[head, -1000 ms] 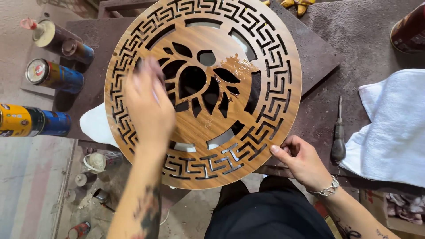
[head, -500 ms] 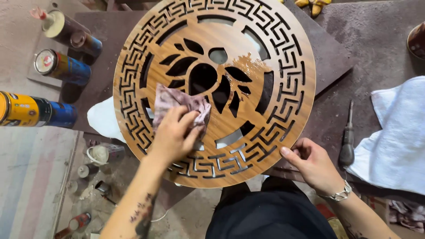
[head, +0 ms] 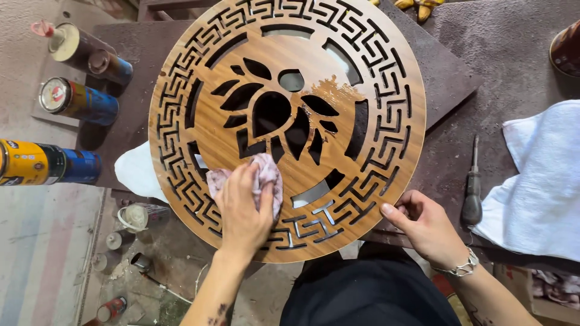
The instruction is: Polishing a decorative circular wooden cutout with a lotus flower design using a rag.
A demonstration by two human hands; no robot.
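Note:
A large round wooden panel [head: 374, 72] with a cut-out flower in the middle and a maze-pattern rim lies on a dark worktable [head: 483, 78]. My left hand [head: 241, 214] presses a crumpled pinkish rag [head: 267, 172] against the panel's lower left part, just below the flower. My right hand [head: 426, 226] holds the panel's lower right edge, thumb on top, with a metal bracelet at the wrist. A glossy wet patch [head: 335, 90] shows to the right of the flower.
Several spray cans [head: 78, 99] stand at the table's left edge, one yellow-and-blue [head: 42, 163]. A screwdriver [head: 472, 193] lies right of the panel beside a white cloth [head: 544, 181]. A second white cloth [head: 136, 172] pokes out under the panel's left side. Small cans litter the floor below.
My left hand has slid the rag down the panel from the flower toward the lower rim. My right hand has stayed on the lower right edge.

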